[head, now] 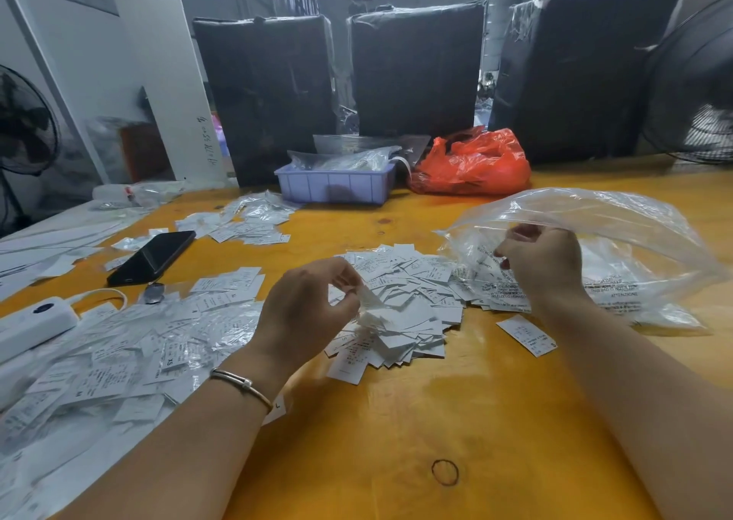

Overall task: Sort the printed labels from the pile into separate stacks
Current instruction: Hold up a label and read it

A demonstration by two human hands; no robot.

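my left hand [313,305] hovers over the near edge of the pile of printed labels [400,305], which lies in the middle of the orange tabletop [436,420], and its thumb and fingertips pinch a small white label [367,301] lifted a little off the heap. a thin bracelet [242,384] circles that wrist. my right hand [539,262], at about two o'clock from the pile, has its fingers curled on the edge of a big clear plastic bag [618,250] whose printed side lies on the tabletop and whose upper film is raised like a hood over the hand. a single label [525,335] lies alone just beside my right forearm, at about four o'clock from the pile. at nine o'clock spreads a wide mass of labels in small clear sleeves [131,353], some marked with size letters; a smaller scatter of labels [242,222] sits at eleven o'clock. a black phone [152,258] rests at ten o'clock, with a white power bank [35,323] and its cable further left. at twelve o'clock, toward the far edge, stands a lilac plastic tray [337,186] filled with clear bags, and an orange-red plastic bag [472,166] lies just beside it on its right. a rubber band [445,472] lies near me at six o'clock. behind the tabletop stand three dark wrapped bales [416,71].
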